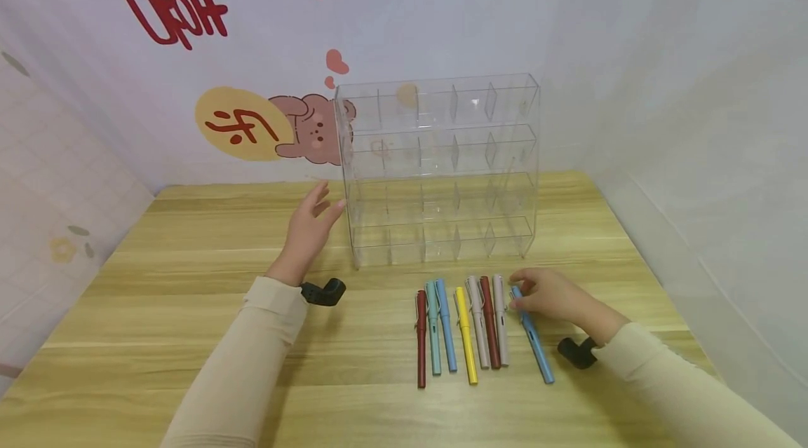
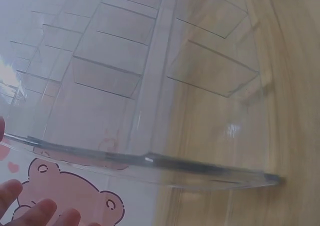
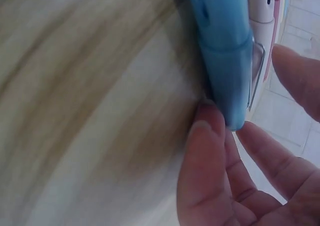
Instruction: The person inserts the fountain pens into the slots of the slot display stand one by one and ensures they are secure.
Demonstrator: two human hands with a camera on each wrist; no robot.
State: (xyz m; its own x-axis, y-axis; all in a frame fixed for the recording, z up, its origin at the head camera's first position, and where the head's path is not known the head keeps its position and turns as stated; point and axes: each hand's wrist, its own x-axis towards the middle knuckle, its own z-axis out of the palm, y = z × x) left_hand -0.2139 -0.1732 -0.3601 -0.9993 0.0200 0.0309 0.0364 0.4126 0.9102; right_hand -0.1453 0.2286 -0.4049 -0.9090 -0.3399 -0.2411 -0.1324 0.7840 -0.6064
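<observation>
A clear plastic rack [image 1: 440,178] with several tiers split into compartments stands on the table. My left hand [image 1: 309,224] is beside its left side, fingers spread, the thumb close to the edge; whether it touches cannot be told. In the left wrist view its fingertips [image 2: 40,211] show beside the rack wall. My right hand [image 1: 555,297] is at the clip end of a blue pen [image 1: 535,343] lying on the table. In the right wrist view, fingers [image 3: 202,171] touch the end of that pen's cap, while the thumb [image 3: 297,78] stands apart from it.
Left of the blue pen several more pens lie side by side, including a yellow pen [image 1: 466,336], a dark red pen [image 1: 421,339] and a teal pen [image 1: 433,329]. A printed white curtain [image 1: 631,48] hangs behind the wooden table [image 1: 158,308].
</observation>
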